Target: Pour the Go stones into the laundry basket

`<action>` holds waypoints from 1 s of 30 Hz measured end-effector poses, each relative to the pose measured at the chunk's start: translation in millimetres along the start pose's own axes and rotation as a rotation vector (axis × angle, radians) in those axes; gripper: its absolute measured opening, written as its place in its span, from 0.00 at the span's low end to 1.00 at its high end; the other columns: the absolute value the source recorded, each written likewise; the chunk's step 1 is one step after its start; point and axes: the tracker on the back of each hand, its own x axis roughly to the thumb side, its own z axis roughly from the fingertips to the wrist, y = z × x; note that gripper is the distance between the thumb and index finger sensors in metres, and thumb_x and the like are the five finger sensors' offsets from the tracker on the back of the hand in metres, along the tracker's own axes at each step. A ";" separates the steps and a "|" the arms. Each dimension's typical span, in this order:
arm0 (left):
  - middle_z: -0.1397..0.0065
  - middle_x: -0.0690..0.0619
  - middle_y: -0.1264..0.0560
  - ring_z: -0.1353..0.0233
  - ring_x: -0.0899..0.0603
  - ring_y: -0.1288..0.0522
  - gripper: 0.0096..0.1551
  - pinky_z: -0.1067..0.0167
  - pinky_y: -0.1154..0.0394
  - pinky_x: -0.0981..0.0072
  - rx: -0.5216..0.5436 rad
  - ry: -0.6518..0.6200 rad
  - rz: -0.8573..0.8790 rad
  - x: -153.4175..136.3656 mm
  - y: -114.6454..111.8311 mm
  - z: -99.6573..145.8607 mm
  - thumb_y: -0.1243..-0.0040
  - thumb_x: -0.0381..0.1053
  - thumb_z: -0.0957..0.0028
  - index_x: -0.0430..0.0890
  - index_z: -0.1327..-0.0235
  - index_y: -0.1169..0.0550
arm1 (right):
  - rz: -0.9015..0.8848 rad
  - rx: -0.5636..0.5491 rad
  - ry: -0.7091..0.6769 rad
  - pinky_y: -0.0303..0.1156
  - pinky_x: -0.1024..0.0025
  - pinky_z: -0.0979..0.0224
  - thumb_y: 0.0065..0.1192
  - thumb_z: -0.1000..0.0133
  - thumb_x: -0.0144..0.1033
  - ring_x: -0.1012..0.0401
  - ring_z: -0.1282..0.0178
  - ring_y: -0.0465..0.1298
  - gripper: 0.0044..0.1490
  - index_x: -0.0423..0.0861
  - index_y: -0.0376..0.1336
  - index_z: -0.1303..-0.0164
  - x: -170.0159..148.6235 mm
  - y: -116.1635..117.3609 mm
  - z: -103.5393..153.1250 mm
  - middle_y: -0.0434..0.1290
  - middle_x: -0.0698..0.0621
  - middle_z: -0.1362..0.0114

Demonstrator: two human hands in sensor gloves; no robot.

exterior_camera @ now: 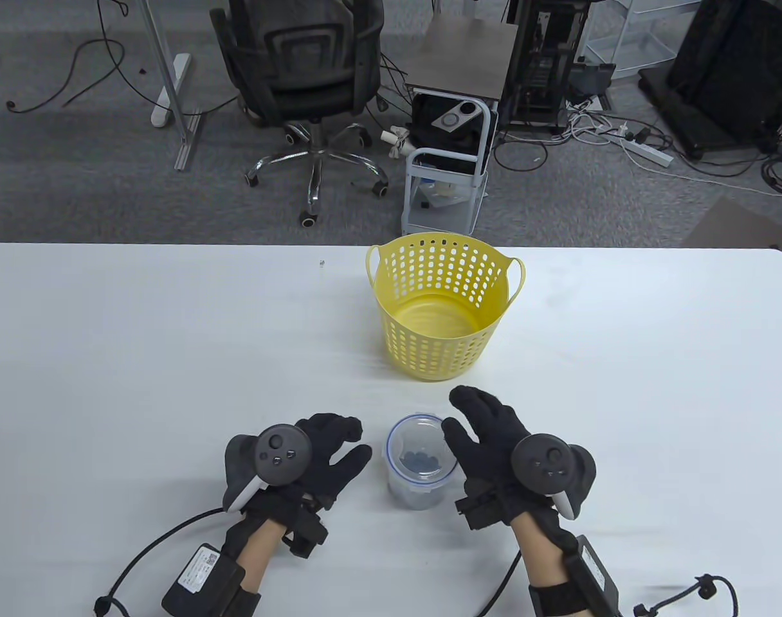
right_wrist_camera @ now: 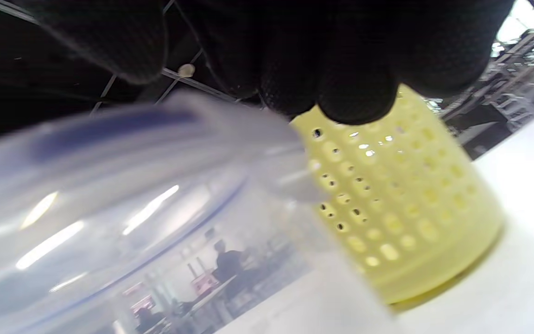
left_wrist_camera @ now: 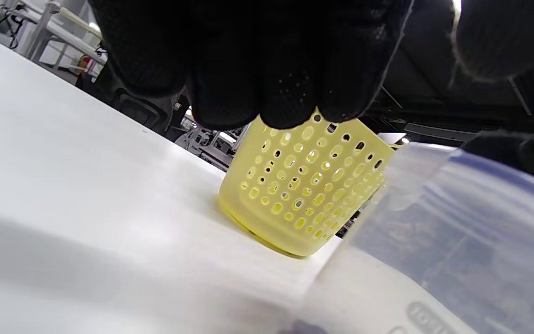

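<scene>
I see both hands low in the table view, flanking a clear round container [exterior_camera: 420, 464] that stands on the white surface [exterior_camera: 140, 360] near the bottom centre. My left hand [exterior_camera: 301, 466] lies to the container's left, palm down, fingers loosely curled toward it and apart from its wall, holding nothing. My right hand [exterior_camera: 494, 450] sits on the container's right side, fingers spread wide and raised, the thumb at or over the rim; I cannot tell whether it touches the plastic. In the left wrist view the gloved fingers [left_wrist_camera: 267, 69] fill the top of the frame and cover the basket's rim, and the container is a blurred wall at lower right. In the right wrist view the fingers [right_wrist_camera: 341, 60] do the same, with the container a smeared arc across the left half. The container has a blue-edged rim, and dark Go stones [exterior_camera: 419, 459] lie in a small heap at its bottom; their count is too small to make out. The yellow laundry basket [exterior_camera: 439, 305] stands upright just above the container in the centre of the table view, perforated all round, with a handle at each side.
</scene>
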 end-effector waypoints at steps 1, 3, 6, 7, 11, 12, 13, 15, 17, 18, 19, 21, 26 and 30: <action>0.31 0.56 0.23 0.33 0.41 0.20 0.38 0.38 0.25 0.47 0.005 0.015 -0.012 6.1 1.6 -2.0 0.43 0.80 0.57 0.60 0.38 0.22 | -0.008 -0.004 0.031 0.77 0.46 0.45 0.68 0.47 0.58 0.42 0.45 0.81 0.37 0.46 0.69 0.35 -4.0 -2.1 -0.7 0.76 0.40 0.32; 0.33 0.56 0.21 0.35 0.41 0.19 0.38 0.40 0.24 0.47 0.015 0.049 -0.043 14.9 4.0 -6.8 0.43 0.80 0.57 0.59 0.40 0.21 | -0.007 -0.007 0.098 0.79 0.49 0.48 0.67 0.47 0.59 0.45 0.49 0.82 0.37 0.45 0.69 0.36 -10.3 -5.2 -1.7 0.77 0.41 0.35; 0.35 0.56 0.20 0.37 0.41 0.18 0.39 0.41 0.23 0.49 -0.023 0.122 -0.035 25.1 2.9 -15.6 0.45 0.81 0.56 0.59 0.41 0.20 | -0.056 0.017 0.179 0.80 0.52 0.52 0.66 0.47 0.62 0.48 0.55 0.83 0.38 0.44 0.70 0.38 -18.9 -5.0 -3.2 0.79 0.42 0.40; 0.35 0.55 0.20 0.38 0.41 0.18 0.39 0.41 0.23 0.48 -0.032 0.158 -0.010 27.4 0.9 -17.1 0.45 0.81 0.56 0.58 0.41 0.20 | -0.083 0.052 0.220 0.80 0.53 0.55 0.66 0.47 0.63 0.49 0.58 0.84 0.39 0.43 0.71 0.40 -22.1 -3.5 -3.4 0.80 0.42 0.43; 0.35 0.53 0.20 0.40 0.40 0.17 0.41 0.43 0.23 0.48 -0.038 0.262 0.069 31.7 -10.9 -19.4 0.46 0.81 0.56 0.57 0.39 0.21 | -0.116 0.164 0.318 0.80 0.55 0.59 0.63 0.48 0.68 0.51 0.63 0.84 0.40 0.43 0.73 0.46 -28.6 2.5 -3.4 0.82 0.43 0.49; 0.35 0.53 0.20 0.41 0.40 0.16 0.41 0.44 0.22 0.49 -0.035 0.276 0.072 31.4 -13.3 -19.3 0.46 0.81 0.55 0.56 0.39 0.21 | -0.105 0.189 0.324 0.80 0.56 0.60 0.62 0.48 0.69 0.52 0.64 0.84 0.40 0.44 0.73 0.47 -29.0 3.4 -3.2 0.82 0.44 0.50; 0.35 0.53 0.20 0.42 0.41 0.16 0.40 0.45 0.22 0.49 -0.037 0.284 0.071 30.5 -17.3 -19.3 0.47 0.81 0.55 0.57 0.39 0.21 | -0.088 0.197 0.327 0.80 0.56 0.61 0.62 0.48 0.70 0.53 0.65 0.84 0.40 0.44 0.74 0.48 -29.3 4.0 -3.2 0.82 0.45 0.52; 0.36 0.53 0.20 0.43 0.41 0.16 0.39 0.45 0.22 0.50 -0.035 0.292 0.067 28.9 -22.9 -18.1 0.47 0.80 0.54 0.56 0.39 0.21 | -0.069 0.226 0.328 0.80 0.57 0.62 0.61 0.49 0.72 0.54 0.67 0.83 0.40 0.45 0.75 0.51 -29.1 5.0 -3.6 0.83 0.46 0.54; 0.37 0.53 0.20 0.44 0.42 0.15 0.39 0.46 0.22 0.50 -0.032 0.280 0.071 26.6 -27.4 -16.8 0.47 0.80 0.54 0.56 0.40 0.21 | -0.069 0.279 0.335 0.80 0.57 0.62 0.61 0.49 0.74 0.54 0.67 0.83 0.42 0.46 0.75 0.52 -29.2 6.5 -3.6 0.83 0.46 0.55; 0.37 0.53 0.20 0.44 0.42 0.15 0.38 0.46 0.22 0.50 -0.034 0.281 0.073 25.1 -29.4 -16.0 0.47 0.80 0.54 0.56 0.40 0.21 | -0.076 0.312 0.336 0.80 0.56 0.62 0.60 0.49 0.74 0.54 0.67 0.83 0.42 0.46 0.75 0.52 -29.3 7.8 -3.6 0.83 0.46 0.55; 0.38 0.53 0.19 0.45 0.42 0.15 0.38 0.46 0.22 0.51 -0.035 0.281 0.071 23.8 -30.9 -15.6 0.47 0.79 0.53 0.56 0.41 0.21 | -0.078 0.326 0.337 0.80 0.56 0.62 0.60 0.50 0.74 0.54 0.67 0.83 0.42 0.46 0.75 0.53 -29.5 8.7 -3.6 0.83 0.47 0.55; 0.39 0.53 0.19 0.46 0.42 0.15 0.36 0.47 0.21 0.51 -0.041 0.289 0.061 21.5 -33.8 -15.2 0.46 0.78 0.53 0.56 0.42 0.20 | -0.068 0.352 0.334 0.80 0.56 0.62 0.61 0.50 0.74 0.53 0.67 0.83 0.42 0.45 0.75 0.53 -30.1 11.9 -3.6 0.83 0.46 0.55; 0.42 0.54 0.17 0.48 0.43 0.14 0.37 0.49 0.21 0.51 -0.051 0.285 0.072 23.3 -38.1 -11.3 0.47 0.79 0.53 0.55 0.45 0.19 | 0.013 0.369 0.298 0.80 0.55 0.60 0.58 0.48 0.72 0.53 0.65 0.83 0.40 0.46 0.74 0.52 -31.6 21.5 -2.6 0.82 0.47 0.53; 0.41 0.54 0.18 0.48 0.43 0.14 0.38 0.48 0.21 0.51 -0.041 0.268 0.059 25.4 -40.1 -9.1 0.48 0.78 0.53 0.54 0.44 0.19 | -0.020 0.357 0.294 0.80 0.54 0.60 0.58 0.47 0.68 0.53 0.66 0.83 0.37 0.46 0.75 0.54 -29.7 23.8 -2.9 0.83 0.46 0.55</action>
